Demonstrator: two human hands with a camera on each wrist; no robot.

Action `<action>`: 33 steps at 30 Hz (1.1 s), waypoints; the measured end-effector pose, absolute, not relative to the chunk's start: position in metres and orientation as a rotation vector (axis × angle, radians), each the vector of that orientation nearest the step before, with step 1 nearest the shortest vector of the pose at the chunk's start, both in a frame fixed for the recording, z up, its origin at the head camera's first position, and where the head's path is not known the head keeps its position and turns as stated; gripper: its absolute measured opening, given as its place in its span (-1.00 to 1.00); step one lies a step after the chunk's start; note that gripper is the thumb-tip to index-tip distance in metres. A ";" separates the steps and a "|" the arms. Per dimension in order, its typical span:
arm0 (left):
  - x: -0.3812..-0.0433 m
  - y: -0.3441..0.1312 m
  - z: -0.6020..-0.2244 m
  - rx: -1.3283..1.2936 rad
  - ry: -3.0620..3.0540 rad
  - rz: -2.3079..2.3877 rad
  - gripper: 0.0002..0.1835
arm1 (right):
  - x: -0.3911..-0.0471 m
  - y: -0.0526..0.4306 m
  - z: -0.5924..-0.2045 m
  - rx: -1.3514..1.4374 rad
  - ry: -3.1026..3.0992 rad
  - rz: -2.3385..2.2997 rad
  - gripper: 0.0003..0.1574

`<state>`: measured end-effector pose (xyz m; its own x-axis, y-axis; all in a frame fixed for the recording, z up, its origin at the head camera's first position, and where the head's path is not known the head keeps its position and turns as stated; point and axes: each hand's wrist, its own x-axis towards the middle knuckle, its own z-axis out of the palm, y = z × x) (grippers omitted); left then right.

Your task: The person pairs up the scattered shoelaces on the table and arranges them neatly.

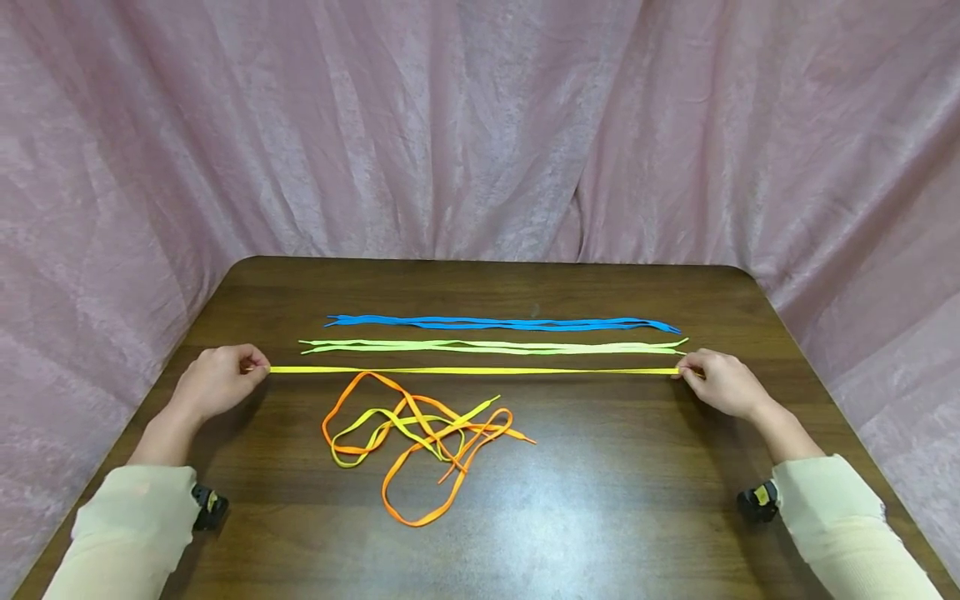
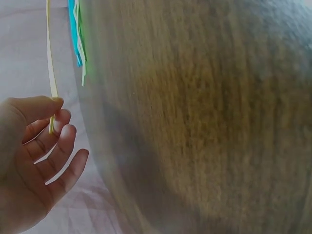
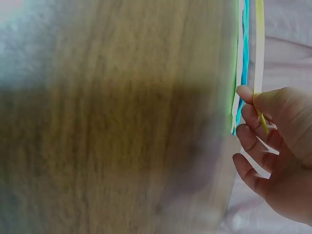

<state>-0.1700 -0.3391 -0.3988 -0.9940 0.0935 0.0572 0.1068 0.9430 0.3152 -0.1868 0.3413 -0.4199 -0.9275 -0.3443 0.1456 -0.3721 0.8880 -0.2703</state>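
Note:
A yellow shoelace (image 1: 472,371) is stretched nearly straight between my two hands, raised off the tabletop. My left hand (image 1: 225,377) pinches one end between thumb and fingers; a short tip pokes out below the thumb in the left wrist view. At the other end, my right hand (image 1: 722,382) pinches the lace in the same manner, its other fingers loosely bent. Closer to me lies a loose tangle of an orange shoelace (image 1: 423,521) and another yellow shoelace (image 1: 347,461). Beyond the stretched lace are a pair of pale green laces (image 1: 495,347) and a pair of blue laces (image 1: 495,323), laid side to side.
Everything lies on a dark brown wooden table (image 1: 600,500) with rounded far corners. Pink curtains (image 1: 480,125) hang behind the table and along both sides. A small black camera sits on each wrist, by the pale sleeves (image 1: 138,508).

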 end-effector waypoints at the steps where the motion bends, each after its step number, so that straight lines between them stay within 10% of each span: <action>1: -0.171 -0.339 -0.399 -0.155 -3.062 -0.502 -0.88 | -0.188 0.343 -0.420 0.558 -2.964 0.451 -0.88; 33: -0.202 -0.318 -0.412 -0.101 -3.176 -0.489 -0.93 | -0.202 0.347 -0.427 0.371 -3.026 0.473 -0.94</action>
<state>-0.2017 -0.3185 -0.4120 -0.9954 0.0728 -0.0629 0.0506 0.9519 0.3024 -0.2021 0.3474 -0.4267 -0.9695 -0.2268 0.0925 -0.2442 0.9242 -0.2936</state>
